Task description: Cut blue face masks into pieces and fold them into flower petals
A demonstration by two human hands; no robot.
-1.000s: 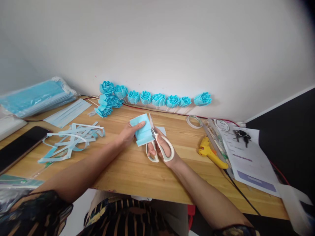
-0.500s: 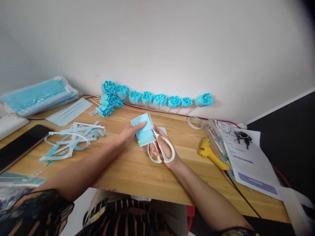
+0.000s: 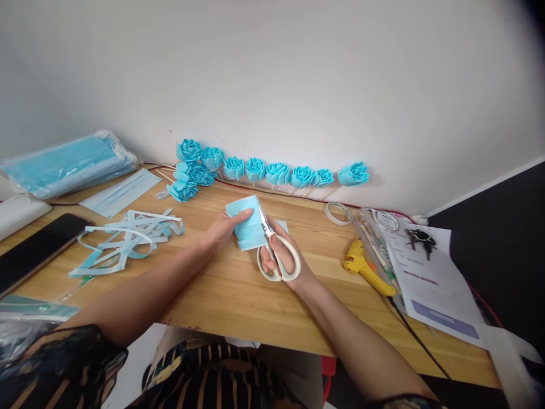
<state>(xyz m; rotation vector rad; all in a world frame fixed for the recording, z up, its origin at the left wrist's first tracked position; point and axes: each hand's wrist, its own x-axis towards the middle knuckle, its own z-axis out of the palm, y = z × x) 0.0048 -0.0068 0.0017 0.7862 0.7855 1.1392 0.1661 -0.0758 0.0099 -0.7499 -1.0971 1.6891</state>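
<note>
Blue folded sheet pinched in L hand, thumb on top, sheet extending right of grip, over near-centre of wood table; soft, creased, squarish. R hand closed round white-handled scissors, blades at sheet's right edge. Forearms angle inward.

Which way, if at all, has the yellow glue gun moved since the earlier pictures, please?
No, the yellow glue gun has not visibly moved; it lies in the same place beside the printed sheet on the table.
</note>
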